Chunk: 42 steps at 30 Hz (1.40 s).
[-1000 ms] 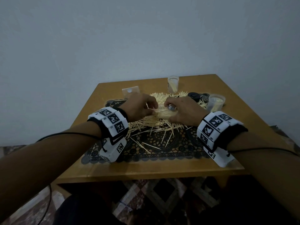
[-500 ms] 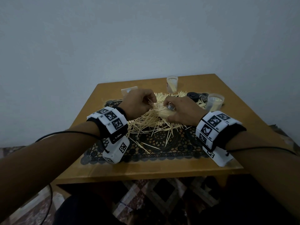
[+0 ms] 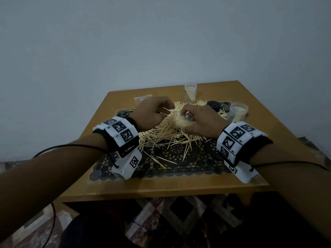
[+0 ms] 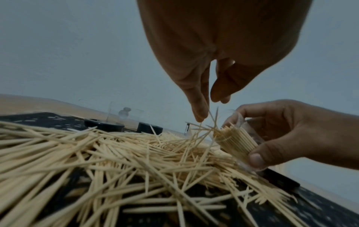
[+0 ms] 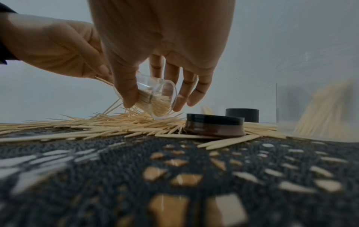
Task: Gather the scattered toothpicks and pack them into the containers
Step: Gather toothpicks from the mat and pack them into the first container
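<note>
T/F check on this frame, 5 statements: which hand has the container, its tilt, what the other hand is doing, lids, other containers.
1. The right hand grips a clear container packed with toothpicks. True.
2. That container stands upright on the mat. False: it is held tilted over the toothpick pile, mouth toward the left hand.
3. The left hand pinches loose toothpicks near the container's mouth. True.
4. Both black lids are screwed onto containers. False: they lie loose on the mat.
5. No other container holds toothpicks. False: two more clear containers stand at the table's far side with toothpicks inside.
</note>
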Motion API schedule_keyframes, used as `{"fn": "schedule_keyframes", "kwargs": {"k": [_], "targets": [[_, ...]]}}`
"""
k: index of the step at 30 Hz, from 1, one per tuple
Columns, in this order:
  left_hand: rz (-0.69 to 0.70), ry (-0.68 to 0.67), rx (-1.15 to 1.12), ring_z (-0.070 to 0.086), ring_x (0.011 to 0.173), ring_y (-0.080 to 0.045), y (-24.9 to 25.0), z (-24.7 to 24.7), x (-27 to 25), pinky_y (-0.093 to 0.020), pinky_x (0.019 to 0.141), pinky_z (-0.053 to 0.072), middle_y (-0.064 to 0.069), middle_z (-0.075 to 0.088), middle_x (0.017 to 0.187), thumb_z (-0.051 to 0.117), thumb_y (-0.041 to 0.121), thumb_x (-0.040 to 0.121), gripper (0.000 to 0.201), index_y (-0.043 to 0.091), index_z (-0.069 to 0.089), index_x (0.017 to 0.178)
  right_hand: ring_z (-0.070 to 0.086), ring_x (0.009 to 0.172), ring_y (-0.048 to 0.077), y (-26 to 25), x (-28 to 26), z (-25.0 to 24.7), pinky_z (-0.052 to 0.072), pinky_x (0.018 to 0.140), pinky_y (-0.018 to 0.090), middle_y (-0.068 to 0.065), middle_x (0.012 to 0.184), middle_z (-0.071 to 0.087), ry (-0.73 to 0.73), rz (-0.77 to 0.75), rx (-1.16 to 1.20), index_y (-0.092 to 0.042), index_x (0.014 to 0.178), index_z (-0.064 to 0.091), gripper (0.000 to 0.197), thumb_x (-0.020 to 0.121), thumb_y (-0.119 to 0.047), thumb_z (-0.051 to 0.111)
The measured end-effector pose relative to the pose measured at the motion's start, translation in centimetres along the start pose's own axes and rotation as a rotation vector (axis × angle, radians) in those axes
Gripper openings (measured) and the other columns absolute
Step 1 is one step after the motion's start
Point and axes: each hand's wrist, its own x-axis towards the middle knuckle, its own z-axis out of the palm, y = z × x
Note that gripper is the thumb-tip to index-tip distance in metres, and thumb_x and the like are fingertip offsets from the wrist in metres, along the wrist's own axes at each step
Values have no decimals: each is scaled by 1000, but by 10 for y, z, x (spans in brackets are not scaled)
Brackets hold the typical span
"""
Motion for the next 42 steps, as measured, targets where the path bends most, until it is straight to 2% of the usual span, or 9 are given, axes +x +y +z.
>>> {"fn": "schedule_keyframes", "kwargs": {"k": [4, 7, 11, 15, 19, 24, 29, 37, 42], "targets": [[-68, -140, -109, 56, 110, -15, 12, -9, -3, -6, 69, 46, -12, 57, 116, 41, -25, 81, 43, 2, 55, 112, 58, 89, 13, 0, 0, 1, 47, 76, 27, 4, 110, 67, -3, -2, 18, -17, 117, 59, 51, 73, -28, 83], [-100, -155, -183, 55, 103, -24, 15, -20, -5, -21, 66, 44, -18, 57, 115, 39, -20, 86, 38, 7, 53, 109, 60, 91, 16, 0, 0, 1, 49, 78, 28, 4, 110, 66, -19, -4, 27, -17, 116, 57, 51, 73, -29, 83], [-136, -101, -189, 56, 115, -37, 12, -36, -13, -53, 92, 47, -22, 58, 120, 42, -17, 88, 34, 8, 55, 106, 58, 91, 15, 1, 1, 2, 43, 75, 25, 2, 110, 65, -44, 4, 20, -18, 116, 56, 51, 74, -31, 82], [-158, -114, -122, 62, 106, -31, 2, -41, -23, -46, 91, 50, -14, 64, 108, 48, -16, 87, 32, 11, 57, 100, 58, 91, 14, 1, 0, 1, 42, 76, 24, 4, 112, 65, -45, 8, 24, -17, 116, 56, 51, 74, -30, 83], [-251, -97, 469, 59, 96, -25, -15, -49, -27, -33, 80, 47, -8, 64, 106, 59, 16, 92, 18, 12, 58, 109, 60, 97, 18, 0, 0, 0, 48, 82, 28, 5, 113, 66, -37, 12, 14, -16, 116, 56, 51, 74, -30, 82], [-584, -342, 776, 52, 69, -17, -26, -50, -46, -27, 62, 42, -8, 60, 86, 52, 62, 87, 57, 6, 57, 97, 61, 97, 17, -1, -1, 0, 49, 84, 29, 6, 113, 66, -33, 13, 17, -15, 116, 56, 51, 74, -30, 82], [-772, -385, 611, 54, 48, -16, -21, -36, -54, -21, 50, 45, -6, 56, 62, 55, 61, 86, 60, 3, 52, 72, 59, 94, 15, -2, -1, -1, 46, 82, 26, 6, 111, 66, -27, 11, 16, -15, 115, 57, 51, 74, -30, 83], [-637, -322, 647, 33, 46, -13, -21, -21, -49, -23, 42, 24, -1, 41, 55, 70, 44, 82, 52, 10, 41, 57, 57, 92, 13, -1, 0, 0, 44, 80, 25, 5, 112, 66, -21, 5, 12, -16, 116, 57, 51, 74, -29, 83], [-578, -278, 645, 41, 56, -15, -21, -16, -46, -25, 47, 30, -4, 48, 65, 75, 33, 81, 42, 6, 47, 66, 57, 92, 14, 0, 0, -1, 45, 80, 25, 5, 112, 66, -24, 4, 12, -16, 116, 56, 51, 74, -30, 83]]}}
